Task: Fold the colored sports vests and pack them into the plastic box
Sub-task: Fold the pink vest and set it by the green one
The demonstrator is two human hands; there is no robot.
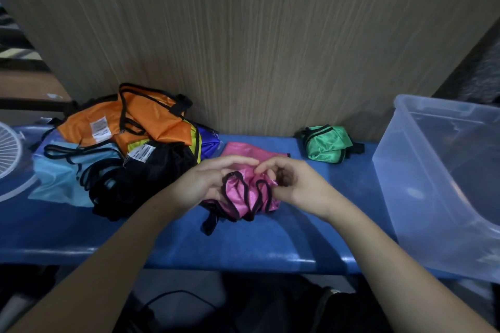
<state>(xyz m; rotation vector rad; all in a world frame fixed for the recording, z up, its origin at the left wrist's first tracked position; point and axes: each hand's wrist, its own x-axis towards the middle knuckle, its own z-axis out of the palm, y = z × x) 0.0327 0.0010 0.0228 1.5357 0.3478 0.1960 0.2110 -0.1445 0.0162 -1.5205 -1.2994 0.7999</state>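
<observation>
Midway along the blue bench (pixel 243 246), your left hand (pixel 208 181) and right hand (pixel 295 184) both gripped the bunched pink mesh vest with black trim (pixel 243 192), fingers curled into its folds. Toward the bench's left end lay a loose pile of vests, an orange vest (pixel 151 116) on top, a black vest (pixel 151 173) and a light blue vest (pixel 59 173) below. A folded green vest (pixel 324 143) sat near the back edge, just beside the clear plastic box (pixel 422 178) at the right end.

A blue bench (pixel 257 246) carries piled vests (pixel 121 149) (pink one (pixel 243 192) centre), a green bundle (pixel 327 144), a clear box (pixel 438 186).
</observation>
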